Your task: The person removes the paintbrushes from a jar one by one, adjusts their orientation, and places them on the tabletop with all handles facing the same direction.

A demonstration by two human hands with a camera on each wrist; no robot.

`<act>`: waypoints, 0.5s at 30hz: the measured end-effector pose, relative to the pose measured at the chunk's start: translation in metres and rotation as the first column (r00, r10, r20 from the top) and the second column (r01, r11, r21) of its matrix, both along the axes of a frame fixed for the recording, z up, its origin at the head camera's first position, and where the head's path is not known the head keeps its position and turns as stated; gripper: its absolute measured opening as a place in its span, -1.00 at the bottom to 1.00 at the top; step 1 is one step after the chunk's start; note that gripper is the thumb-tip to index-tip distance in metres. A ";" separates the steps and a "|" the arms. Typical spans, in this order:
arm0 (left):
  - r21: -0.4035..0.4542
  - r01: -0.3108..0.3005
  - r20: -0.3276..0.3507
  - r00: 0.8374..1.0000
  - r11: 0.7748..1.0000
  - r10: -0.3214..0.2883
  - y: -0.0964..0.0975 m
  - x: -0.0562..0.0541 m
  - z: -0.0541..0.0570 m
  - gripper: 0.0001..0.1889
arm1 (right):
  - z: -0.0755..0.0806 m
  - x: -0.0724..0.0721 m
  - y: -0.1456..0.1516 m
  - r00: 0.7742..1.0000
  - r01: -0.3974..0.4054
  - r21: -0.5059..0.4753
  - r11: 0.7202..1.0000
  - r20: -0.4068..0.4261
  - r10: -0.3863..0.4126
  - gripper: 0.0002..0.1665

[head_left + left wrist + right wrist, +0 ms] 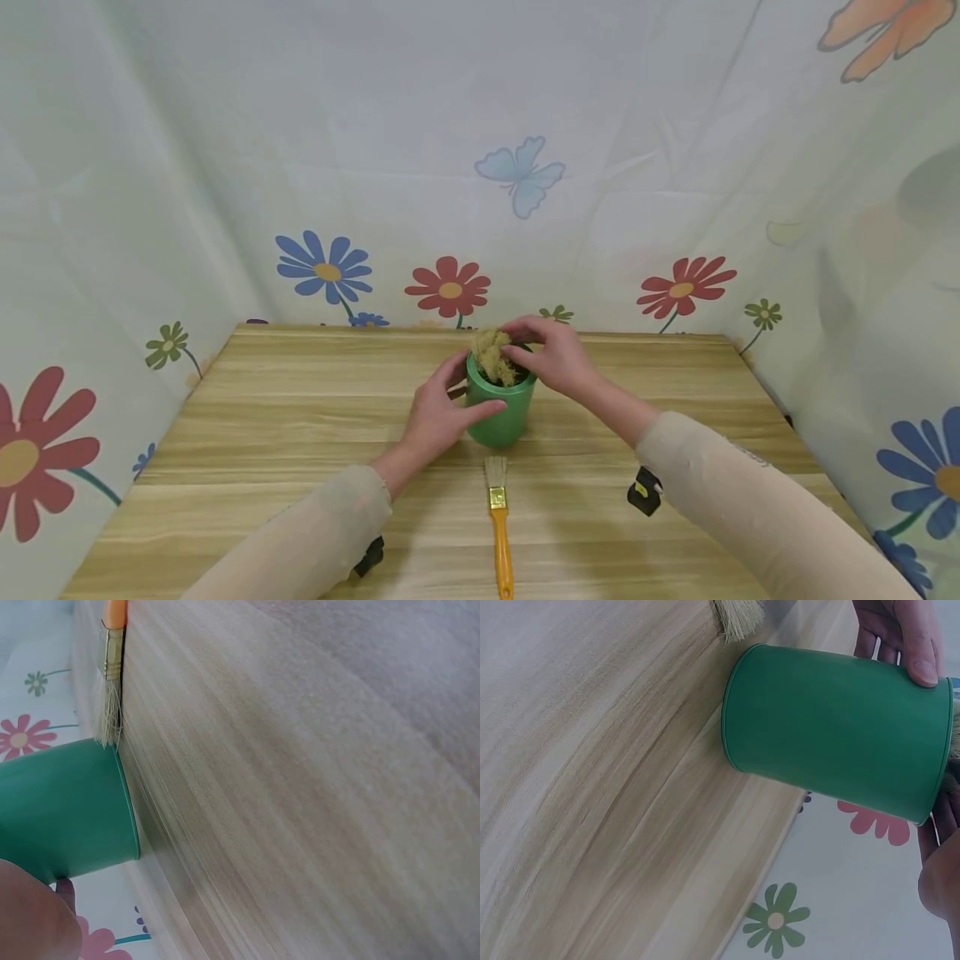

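Observation:
A green cylindrical pot [501, 419] stands upright on the wooden table, with dark filling and a clump of yellowish dried moss [490, 357] at its mouth. My left hand [435, 410] grips the pot from the left, its thumb across the near side. Over the rim, my right hand [558, 357] pinches the moss; part of its fingertips is hidden inside the pot. In the right wrist view the smooth side of the pot [836, 724] shows, with the left thumb [922, 664] near the rim. The left wrist view catches the lower part of the pot [67, 806].
A paintbrush [499, 525] with an orange handle and pale bristles lies on the table [315, 417] just in front of the pot, bristles toward it. Behind the table's far edge hangs a white flower-printed curtain [390, 167], which also runs along both sides.

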State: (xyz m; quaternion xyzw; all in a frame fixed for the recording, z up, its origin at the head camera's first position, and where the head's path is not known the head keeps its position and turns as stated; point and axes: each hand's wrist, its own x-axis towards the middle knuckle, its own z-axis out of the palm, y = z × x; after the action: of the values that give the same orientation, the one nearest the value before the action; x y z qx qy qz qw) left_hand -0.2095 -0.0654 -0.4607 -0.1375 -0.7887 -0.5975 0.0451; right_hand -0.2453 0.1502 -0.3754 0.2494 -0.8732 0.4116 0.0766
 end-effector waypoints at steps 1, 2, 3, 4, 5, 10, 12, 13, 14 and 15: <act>-0.002 0.000 -0.001 1.000 1.000 0.000 0.000 0.000 0.000 -0.07 | 0.000 0.000 0.000 1.000 0.002 -0.006 1.000 -0.005 -0.002 -0.68; -0.004 0.000 -0.001 1.000 1.000 0.000 0.000 0.000 0.000 -0.07 | 0.000 0.000 0.001 1.000 0.002 -0.013 1.000 -0.010 -0.002 -0.69; -0.003 0.000 -0.003 1.000 1.000 0.000 0.000 0.000 0.000 -0.06 | 0.000 0.000 0.001 1.000 0.001 -0.019 1.000 -0.014 -0.001 -0.70; 0.000 -0.001 -0.005 1.000 1.000 0.001 0.000 0.000 0.000 -0.06 | 0.001 0.000 0.002 1.000 -0.003 -0.026 1.000 -0.014 0.002 -0.70; 0.001 -0.003 -0.006 1.000 1.000 0.003 0.000 0.000 -0.001 -0.06 | 0.001 0.000 0.002 1.000 -0.008 -0.028 1.000 -0.014 0.008 -0.70; 0.002 -0.006 -0.003 1.000 1.000 0.006 0.000 0.000 -0.001 -0.06 | 0.004 -0.001 0.002 0.998 -0.050 -0.030 0.998 0.038 0.052 -0.61; 0.002 -0.001 0.001 1.000 1.000 0.001 0.000 0.000 -0.001 -0.07 | 0.004 -0.002 0.002 0.996 -0.064 -0.027 0.998 0.060 0.065 -0.57; 0.004 0.001 0.002 1.000 1.000 -0.001 0.000 0.000 -0.001 -0.07 | 0.004 -0.003 0.002 0.995 -0.067 -0.021 0.998 0.068 0.068 -0.55; 0.007 0.004 0.002 1.000 1.000 -0.004 0.000 0.000 -0.001 -0.07 | 0.004 -0.003 0.002 0.995 -0.068 -0.013 0.998 0.075 0.069 -0.54; 0.008 0.005 0.001 1.000 1.000 -0.005 0.000 0.000 -0.001 -0.07 | 0.004 -0.004 0.002 0.995 -0.071 -0.004 0.997 0.077 0.071 -0.53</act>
State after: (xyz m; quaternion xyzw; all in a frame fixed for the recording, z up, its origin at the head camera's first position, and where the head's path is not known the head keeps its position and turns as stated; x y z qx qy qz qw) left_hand -0.2096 -0.0652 -0.4616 -0.1391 -0.7859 -0.6009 0.0438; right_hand -0.2492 0.1521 -0.3718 0.2641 -0.8658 0.4240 0.0286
